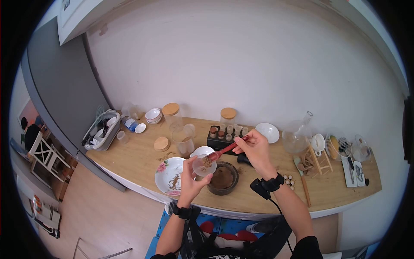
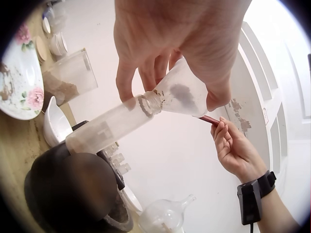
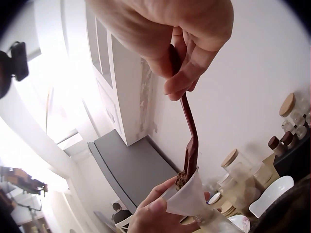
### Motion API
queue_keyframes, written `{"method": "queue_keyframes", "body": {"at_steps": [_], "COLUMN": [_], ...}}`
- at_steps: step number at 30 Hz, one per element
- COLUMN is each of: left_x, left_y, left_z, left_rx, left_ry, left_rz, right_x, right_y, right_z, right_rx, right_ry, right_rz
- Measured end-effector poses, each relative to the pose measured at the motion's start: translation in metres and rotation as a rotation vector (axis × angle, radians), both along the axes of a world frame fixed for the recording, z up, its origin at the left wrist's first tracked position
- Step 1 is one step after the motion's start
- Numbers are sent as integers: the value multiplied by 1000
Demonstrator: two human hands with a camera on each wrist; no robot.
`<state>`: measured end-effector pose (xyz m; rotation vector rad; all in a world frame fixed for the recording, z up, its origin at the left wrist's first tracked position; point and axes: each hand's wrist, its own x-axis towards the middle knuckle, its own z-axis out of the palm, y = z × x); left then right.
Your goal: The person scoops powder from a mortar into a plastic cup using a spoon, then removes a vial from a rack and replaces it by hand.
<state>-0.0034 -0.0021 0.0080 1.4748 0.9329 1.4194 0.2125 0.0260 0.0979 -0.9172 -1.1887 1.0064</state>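
The left hand (image 1: 189, 181) grips a light, probably slippery funnel (image 3: 187, 196) atop a small bottle (image 2: 109, 126), while the right-hand fingers (image 3: 182, 80) pinch the stiff red spoon (image 1: 226, 149) by its far end.

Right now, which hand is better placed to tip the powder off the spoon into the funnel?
The right hand, probably. It grips the red spoon, whose loaded bowl already sits in the funnel. The left hand holds funnel and small bottle over the dark bowl.
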Motion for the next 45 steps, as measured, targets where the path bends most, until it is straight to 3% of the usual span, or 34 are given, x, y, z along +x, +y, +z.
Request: {"method": "queue_keyframes", "body": {"at_steps": [17,22,25,29,34,36,40,42,45], "left_x": [1,0,-1,0,-1,0,0,0,-1], "left_y": [2,2,0,1,3,2,2,1,2], "left_z": [-2,-4,-2,-2,-5,-4,-4,-4,-4], "left_rx": [44,46,-11,-1,35,32,45,44,43], "left_ry": [25,-2,-20,-7,1,6,2,7,12], "left_rz": [20,7,-16,-6,10,11,17,21,22], "right_x": [-12,9,32,46,38,37,34,35,38], "right_y": [-23,-21,-14,-17,-30,-30,-26,-21,-12], "right_z": [12,16,-1,-57,-85,-88,-91,-105,-140], "right_rx": [129,155,127,-51,-11,73,23,-149,-216], "right_ry": [-197,-32,-35,-228,-420,-648,-663,-449,-315], "right_rz": [51,-60,-247,-180,-150,-108,-78,-104,-179]}}
